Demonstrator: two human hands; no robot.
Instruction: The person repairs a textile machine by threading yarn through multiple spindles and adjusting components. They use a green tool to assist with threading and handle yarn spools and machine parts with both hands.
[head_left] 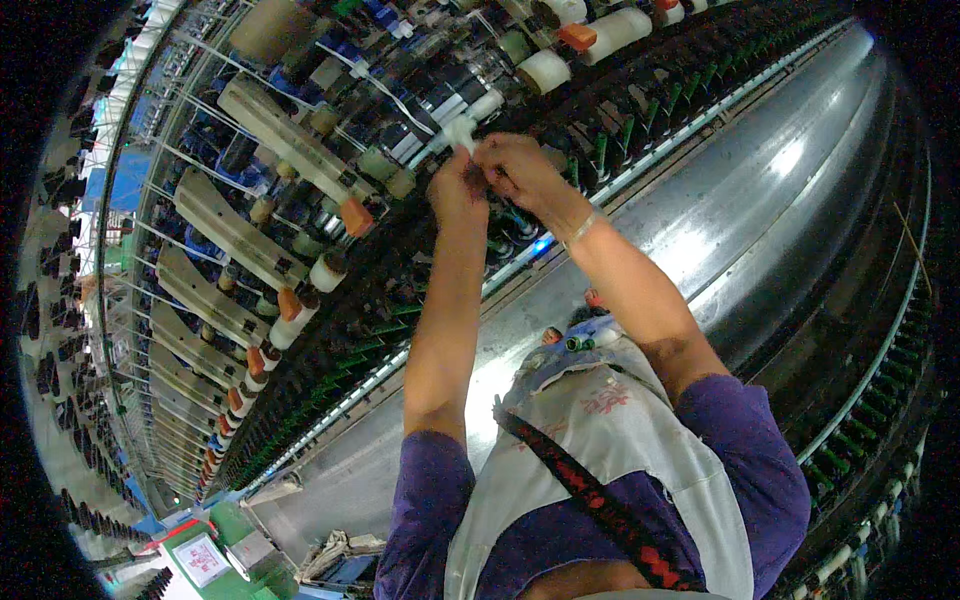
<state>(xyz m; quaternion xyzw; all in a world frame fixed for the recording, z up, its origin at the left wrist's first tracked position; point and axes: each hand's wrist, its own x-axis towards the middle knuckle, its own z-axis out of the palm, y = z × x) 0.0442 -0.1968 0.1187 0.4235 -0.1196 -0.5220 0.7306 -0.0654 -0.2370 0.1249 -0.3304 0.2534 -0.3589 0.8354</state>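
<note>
Both my arms reach forward to the roller section of a long spinning frame, and my hands meet close together there. My left hand point(459, 190) is closed, its fingertips pinched at the lower end of a tuft of white fibre point(459, 131). Right beside it, my right hand point(521, 172) is curled with thumb and fingers pressed together; what it pinches, if anything, is too small to make out. The tuft lies against a shiny metal roller point(440, 118) just beyond my fingers. A thin band circles my right wrist.
Long pale pressure arms point(290, 140) with orange tips line the machine at left. White rollers point(545, 72) sit at the upper right. Rows of green bobbins point(690, 95) run below the rollers. A curved metal panel point(690, 235) spans the near side. Small bobbins point(578, 342) show at my apron pocket.
</note>
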